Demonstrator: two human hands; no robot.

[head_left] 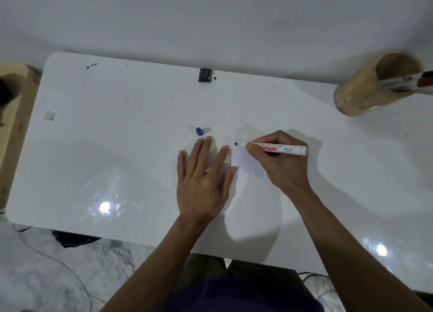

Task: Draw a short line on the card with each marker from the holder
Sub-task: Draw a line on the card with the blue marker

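A white card (246, 161) lies on the white table (117, 147), partly hidden under my hands. My right hand (281, 161) grips a white marker (293, 149) with red lettering; its blue tip touches the card's far left corner. My left hand (203, 180) rests flat with fingers spread, thumb tip on the card's left edge. The marker's blue cap (199, 131) stands just beyond my left fingertips. At the far right a tan holder (365, 89) contains another marker (405, 82) with a red cap.
A small black clip (205, 75) sits at the table's far edge by the wall. A bit of tape (49, 115) is stuck at the left. A wooden piece (11, 124) borders the table's left side. Cables lie on the floor below.
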